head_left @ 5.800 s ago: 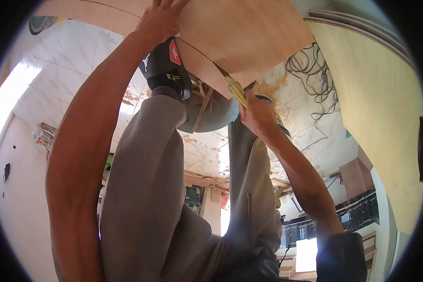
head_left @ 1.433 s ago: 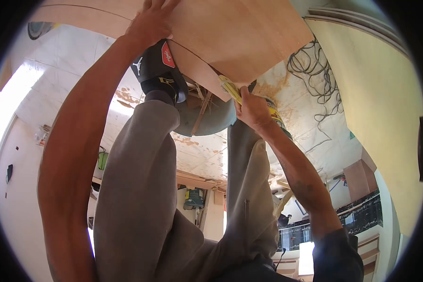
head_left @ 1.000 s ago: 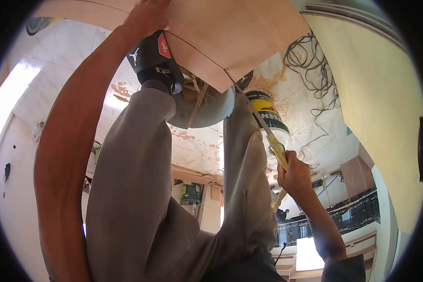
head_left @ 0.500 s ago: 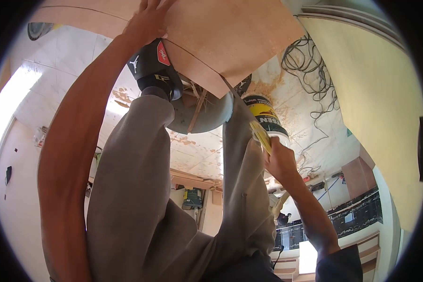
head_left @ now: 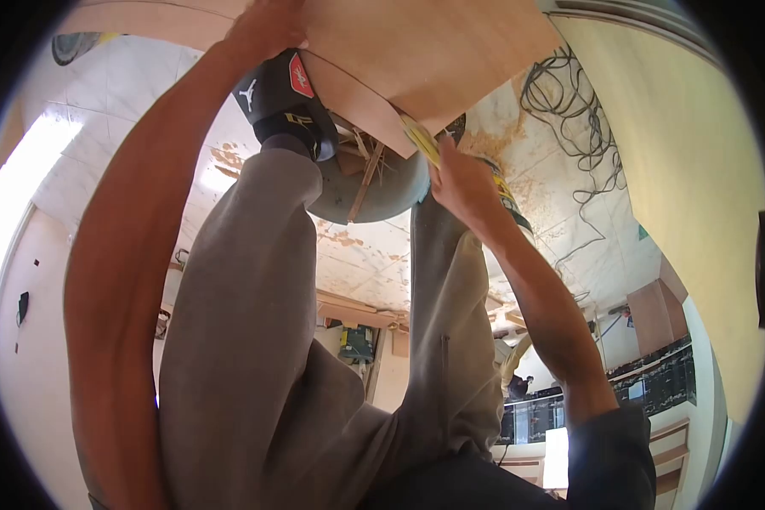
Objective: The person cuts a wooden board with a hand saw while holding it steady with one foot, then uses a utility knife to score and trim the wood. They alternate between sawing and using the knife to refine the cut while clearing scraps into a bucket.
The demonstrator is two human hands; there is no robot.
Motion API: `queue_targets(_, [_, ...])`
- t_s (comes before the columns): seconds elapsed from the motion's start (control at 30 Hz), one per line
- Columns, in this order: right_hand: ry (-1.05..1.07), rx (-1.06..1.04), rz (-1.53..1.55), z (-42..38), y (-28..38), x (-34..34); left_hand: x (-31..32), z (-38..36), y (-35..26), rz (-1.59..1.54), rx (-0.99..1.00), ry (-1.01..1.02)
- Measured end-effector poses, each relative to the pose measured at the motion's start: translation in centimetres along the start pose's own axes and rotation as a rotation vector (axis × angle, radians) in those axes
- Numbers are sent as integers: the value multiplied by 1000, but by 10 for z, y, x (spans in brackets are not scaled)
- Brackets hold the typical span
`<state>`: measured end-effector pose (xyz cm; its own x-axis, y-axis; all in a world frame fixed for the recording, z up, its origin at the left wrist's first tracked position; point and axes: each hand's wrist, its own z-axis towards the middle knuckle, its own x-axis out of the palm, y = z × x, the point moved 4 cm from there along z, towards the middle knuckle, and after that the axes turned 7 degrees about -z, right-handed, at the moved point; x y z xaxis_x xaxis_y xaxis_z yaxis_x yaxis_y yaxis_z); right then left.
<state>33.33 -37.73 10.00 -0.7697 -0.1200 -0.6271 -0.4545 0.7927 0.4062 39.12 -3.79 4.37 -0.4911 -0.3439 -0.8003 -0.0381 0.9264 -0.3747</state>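
Note:
A thin reddish-brown plywood sheet (head_left: 433, 59) spans the top of the view, with a long dark cut line running to its near edge. My left hand (head_left: 268, 32) lies on the sheet at the top left, its fingers stretched out and partly beyond the frame. In my right hand (head_left: 467, 183) is the yellow handle of a handsaw (head_left: 422, 143), held at the near end of the cut. The sheet and my hand hide most of the blade.
Below the sheet stands a round grey tub (head_left: 331, 200) holding wood scraps. Beside it are my black shoe (head_left: 289, 102) and a paint bucket (head_left: 510, 200), partly hidden by my right arm. Tangled black cable (head_left: 561, 102) lies on the dusty tiles; a pale panel (head_left: 680, 187) stands at right.
My right hand has pushed the saw upward and left along the cut, so the handle now meets the sheet's edge and the blade no longer shows. My left hand stays on the sheet.

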Motion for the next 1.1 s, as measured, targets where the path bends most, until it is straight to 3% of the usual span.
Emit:
queue_targets(0.13, [334, 279, -4, -152, -32, -54, -15, 7, -7, -130, -167, 23])
queue_targets(0.2, [292, 284, 4, -193, -36, -78, -8, -1, -11, -111, -171, 49])
queue_targets(0.27, [238, 202, 17, -164, -41, -55, -4, 5, -5, 18, -124, 33])
queue_targets(0.33, [183, 102, -66, -90, -37, -16, -16, 7, -7, -83, -197, 47])
queue_targets(0.4, [-59, -57, -51, 3, -24, 38, -7, -1, -20, -121, -175, 70])
queue_targets(0.47, [-123, -64, -8, 14, -19, 34, -10, 3, -9, -12, -68, 7])
queue_targets(0.53, [-135, -82, 20, 24, -16, 27, -20, 9, 0, -157, -180, 74])
queue_targets(0.57, [-104, -76, 31, 11, -17, 20, -15, 5, -7, -260, -237, 134])
queue_targets(0.6, [-47, -36, -24, 2, -13, 10, -13, 3, -11, -51, -61, 27])
queue_targets(0.7, [279, 211, 0, -88, -28, -26, -3, 5, -1, 62, -17, 37])
queue_targets(0.77, [249, 248, 63, -170, -56, -40, -5, 9, 1, 13, -62, 5])
queue_targets(0.83, [268, 268, 20, -203, -57, -65, -3, 0, -4, -90, -118, 44])
queue_targets(0.9, [219, 192, 41, -171, -54, -47, -10, 2, -5, -220, -175, 88])
queue_targets(0.97, [187, 102, -30, -90, -48, -4, -9, 2, 3, -152, -88, 5])
queue_targets(1.03, [7, -58, -56, 13, -29, 40, 0, 0, -9, -125, 24, -1])
queue_targets(1.1, [-76, -70, -44, 44, -4, 32, -4, 2, 0, -39, 136, -21])
